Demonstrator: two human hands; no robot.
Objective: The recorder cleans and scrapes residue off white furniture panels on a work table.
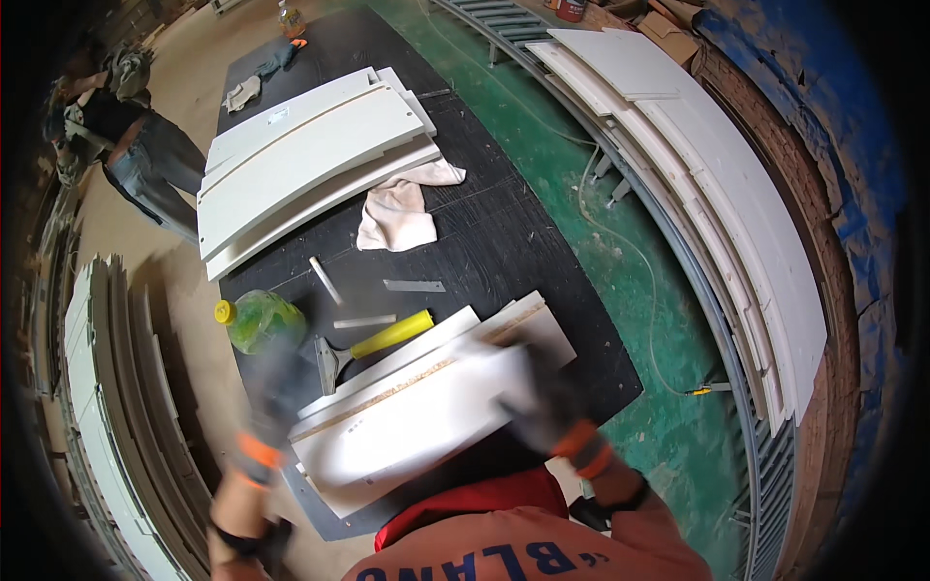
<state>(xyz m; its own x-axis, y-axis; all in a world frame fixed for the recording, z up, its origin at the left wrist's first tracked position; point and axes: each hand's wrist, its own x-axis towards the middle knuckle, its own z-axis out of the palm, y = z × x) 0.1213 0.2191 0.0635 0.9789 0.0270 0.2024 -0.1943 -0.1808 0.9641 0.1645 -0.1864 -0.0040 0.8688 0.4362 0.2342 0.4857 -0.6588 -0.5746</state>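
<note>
Both my hands wear dark gloves with orange cuffs and are smeared by motion. My left hand [276, 387] is beside the left end of a white board [387, 436], close to a bottle of green liquid [263, 321] with a yellow cap. Over the board's right end is my right hand [544, 402]; a blurred white patch beside it cannot be made out. The board has a brown strip along it and lies with other white boards nearest me. Just beyond them rests a scraper [392, 335] with a yellow handle and metal head.
On the black table [504, 232] lie a metal strip [415, 286], a pale stick [326, 281], a whitish cloth [399, 215] and stacked white panels [310, 145]. More panels [717, 194] rest on a roller conveyor at right. Another person [145, 145] stands at far left.
</note>
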